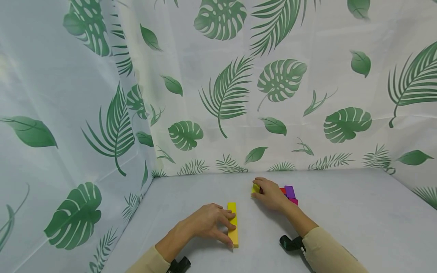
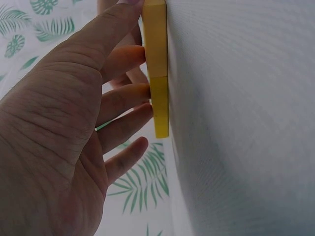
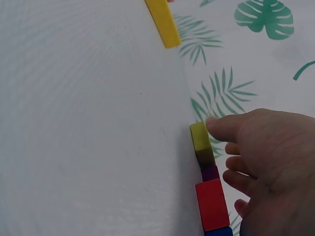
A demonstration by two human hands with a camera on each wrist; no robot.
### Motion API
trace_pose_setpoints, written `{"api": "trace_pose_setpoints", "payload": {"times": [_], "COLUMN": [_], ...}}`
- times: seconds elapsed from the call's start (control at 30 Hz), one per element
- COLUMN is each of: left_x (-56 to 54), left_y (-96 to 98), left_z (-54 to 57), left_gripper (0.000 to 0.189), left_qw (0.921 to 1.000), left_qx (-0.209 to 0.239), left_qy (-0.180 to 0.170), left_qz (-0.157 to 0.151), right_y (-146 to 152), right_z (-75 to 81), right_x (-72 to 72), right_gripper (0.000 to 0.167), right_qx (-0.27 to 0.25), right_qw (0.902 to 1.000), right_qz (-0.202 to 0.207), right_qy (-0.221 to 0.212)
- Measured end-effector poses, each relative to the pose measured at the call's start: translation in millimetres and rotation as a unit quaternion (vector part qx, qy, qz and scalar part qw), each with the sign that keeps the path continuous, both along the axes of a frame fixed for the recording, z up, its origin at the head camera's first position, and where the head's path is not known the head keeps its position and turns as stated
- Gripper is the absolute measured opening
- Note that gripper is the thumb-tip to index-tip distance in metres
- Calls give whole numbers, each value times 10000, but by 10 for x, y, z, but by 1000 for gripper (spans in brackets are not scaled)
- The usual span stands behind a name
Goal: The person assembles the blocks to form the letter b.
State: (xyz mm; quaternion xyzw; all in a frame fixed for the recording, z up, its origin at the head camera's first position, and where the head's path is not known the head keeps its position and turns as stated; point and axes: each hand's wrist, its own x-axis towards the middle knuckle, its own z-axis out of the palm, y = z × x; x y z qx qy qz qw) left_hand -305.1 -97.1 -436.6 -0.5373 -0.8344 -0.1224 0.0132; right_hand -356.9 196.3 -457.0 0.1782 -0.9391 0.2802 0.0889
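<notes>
In the head view my left hand (image 1: 214,221) rests over a row of yellow blocks (image 1: 232,206). Its fingertips touch the row and the thumb is at the near end. A seam between two blocks shows in the left wrist view, where the left hand (image 2: 64,103) has its fingers spread along the yellow block (image 2: 160,105). Farther off, my right hand (image 1: 271,193) pinches another yellow block (image 1: 254,190) between thumb and fingers. Beside that block (image 3: 201,140), the right wrist view shows a dark purple block (image 3: 210,173), a red block (image 3: 212,205) and a blue block (image 3: 218,232).
A purple block (image 1: 289,191) and a magenta block (image 1: 293,201) lie right of the right hand in the group. Leaf-print curtains (image 1: 239,94) stand behind and to the left of the white table (image 1: 341,212). Black wrist cameras (image 1: 290,242) hang beneath both forearms.
</notes>
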Motion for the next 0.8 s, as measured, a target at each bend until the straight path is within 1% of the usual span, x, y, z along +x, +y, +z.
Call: {"api": "trace_pose_setpoints", "payload": {"times": [0.23, 0.43, 0.8], "left_x": [6, 1, 2], "left_y": [1, 0, -4], "left_z": [2, -3, -2], "left_gripper": [51, 51, 52], "left_qw": [10000, 10000, 10000], "left_qx": [-32, -51, -48], "left_qy": [64, 34, 41], "left_qz": [8, 9, 8], "right_y": [28, 37, 18], "right_z": [-53, -74, -69], "right_x": [-23, -19, -17], "right_gripper": [55, 57, 66], "right_qx": [152, 279, 821], "right_qw": [9999, 9994, 9966], "right_qz": [3, 48, -115], "right_qy": [73, 207, -5]}}
